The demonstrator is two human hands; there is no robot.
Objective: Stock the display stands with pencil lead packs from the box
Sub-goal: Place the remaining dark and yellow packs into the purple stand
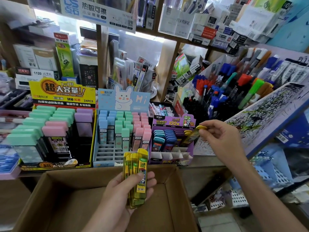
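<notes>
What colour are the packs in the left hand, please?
The packs are translucent yellow; head view shows it.

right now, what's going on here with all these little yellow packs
A person is stocking pencil leads. The left hand grips a stack of yellow lead packs above an open cardboard box. The right hand pinches a single yellow pack by its cap end, tilted, over the right side of the purple display stand. That stand's front slots are empty.
</notes>
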